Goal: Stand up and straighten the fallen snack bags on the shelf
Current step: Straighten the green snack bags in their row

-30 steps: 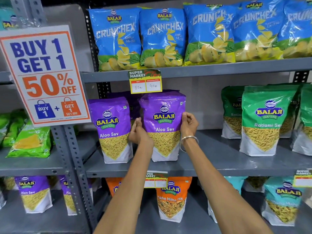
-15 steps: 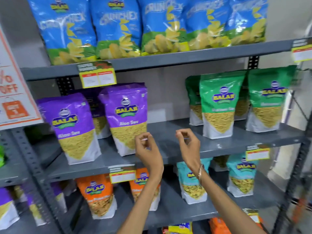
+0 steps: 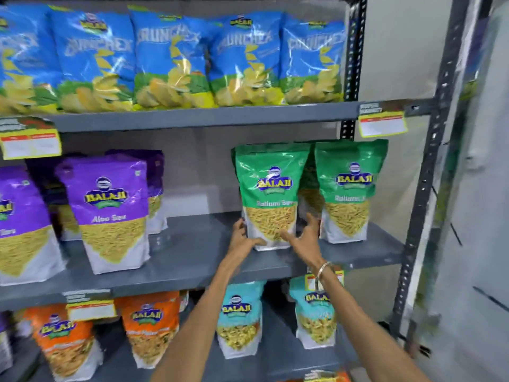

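Middle shelf (image 3: 192,260), right half: we note the green foil stand-up pouch of Ratlami sev (image 3: 271,194) upright, a little back from the front edge, just beside a second green pouch (image 3: 348,188) toward the right-hand upright.

Left hand (image 3: 241,239): fingers curled against the pouch's lower left side, touching. Right hand (image 3: 304,234): open, fingers spread, at the lower right corner. We cannot tell whether it presses the foil or only hovers against it. Neither grip is closed around the pouch; it is bracketed, not lifted.

Handling, as we judge it: light, soft-walled, glossy and likely slippery. Contents loose and brittle, so squeezing the middle risks crushing. Best hold is low on both sides near the flat white base, where the gusset is stiffest, or at the sealed top band.

Room: open shelf to the left, as far as the purple Aloo Sev pouches (image 3: 110,213). Tight on the right against the neighbouring pouch. The shelf above leaves modest clearance over the pouch top. The front edge is near, so we would nudge rather than drag forward.
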The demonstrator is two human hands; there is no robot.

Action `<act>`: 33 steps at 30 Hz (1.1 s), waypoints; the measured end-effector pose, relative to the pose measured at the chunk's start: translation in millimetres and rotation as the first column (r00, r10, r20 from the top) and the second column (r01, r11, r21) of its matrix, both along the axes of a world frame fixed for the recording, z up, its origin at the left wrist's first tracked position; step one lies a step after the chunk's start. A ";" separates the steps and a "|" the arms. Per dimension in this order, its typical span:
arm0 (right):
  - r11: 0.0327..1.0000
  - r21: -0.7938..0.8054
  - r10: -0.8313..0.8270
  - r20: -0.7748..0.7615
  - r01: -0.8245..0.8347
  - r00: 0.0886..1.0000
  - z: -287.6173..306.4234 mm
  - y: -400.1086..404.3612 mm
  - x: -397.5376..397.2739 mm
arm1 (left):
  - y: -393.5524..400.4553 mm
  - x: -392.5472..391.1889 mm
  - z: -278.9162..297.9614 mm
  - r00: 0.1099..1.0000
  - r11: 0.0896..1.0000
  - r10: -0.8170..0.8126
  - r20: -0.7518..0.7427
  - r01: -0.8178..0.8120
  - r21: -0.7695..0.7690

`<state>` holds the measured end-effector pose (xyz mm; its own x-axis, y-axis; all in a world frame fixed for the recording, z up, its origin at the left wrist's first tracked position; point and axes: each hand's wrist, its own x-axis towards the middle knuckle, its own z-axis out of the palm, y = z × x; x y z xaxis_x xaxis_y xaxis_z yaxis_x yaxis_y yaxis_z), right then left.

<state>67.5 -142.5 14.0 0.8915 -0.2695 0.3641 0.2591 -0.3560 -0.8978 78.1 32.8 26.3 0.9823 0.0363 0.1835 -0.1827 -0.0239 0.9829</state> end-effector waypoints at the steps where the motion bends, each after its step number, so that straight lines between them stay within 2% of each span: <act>1: 0.999 0.008 0.040 -0.044 -0.040 0.998 -3.3 -4.6 7.7 | -1.3 4.1 -0.3 1.000 1.000 -0.007 -0.006 0.007 0.009; 6: 0.971 0.050 0.239 -0.141 -0.234 0.961 6.7 -6.4 18.1 | -0.8 9.0 -1.4 1.000 0.995 -0.022 -0.009 0.022 0.093; 10: 0.955 0.011 0.297 -0.099 -0.297 0.950 3.3 -9.5 16.3 | 4.2 11.6 -6.7 0.999 0.993 -0.049 0.019 0.047 0.109; 17: 0.923 0.042 0.384 -0.167 -0.383 0.908 -0.2 -25.5 16.6 | 14.6 3.2 -18.5 0.999 0.981 -0.039 -0.007 0.040 0.192; 19: 0.919 0.089 0.393 -0.143 -0.383 0.908 2.9 -26.1 15.8 | 15.3 1.8 -16.9 0.998 0.975 -0.057 -0.027 0.061 0.212; 22: 0.910 0.243 0.347 0.001 -0.336 0.938 18.2 -26.5 16.5 | 14.2 0.3 -8.8 0.997 0.974 -0.078 -0.009 0.078 0.213; 24: 0.852 0.444 0.262 0.096 -0.277 0.960 36.7 -28.5 18.6 | 10.4 -2.2 3.6 0.998 0.998 -0.039 0.057 0.036 0.060; 26: 0.774 0.585 0.199 0.138 -0.242 0.970 54.3 -30.0 24.8 | 4.5 -3.9 21.5 0.993 0.978 0.063 0.096 -0.043 -0.202; 27: 0.760 0.609 0.180 0.139 -0.227 0.974 61.8 -29.6 26.4 | 1.7 -2.2 29.9 0.988 0.945 0.123 0.088 -0.089 -0.315; 29: 0.785 0.591 0.139 0.123 -0.186 0.983 71.0 -26.5 27.4 | -2.8 2.8 42.1 0.978 0.884 0.199 0.064 -0.151 -0.442; 33: 0.829 0.535 0.091 0.160 -0.163 0.983 69.7 -18.4 22.0 | -8.4 15.5 49.4 0.963 0.834 0.267 0.039 -0.210 -0.511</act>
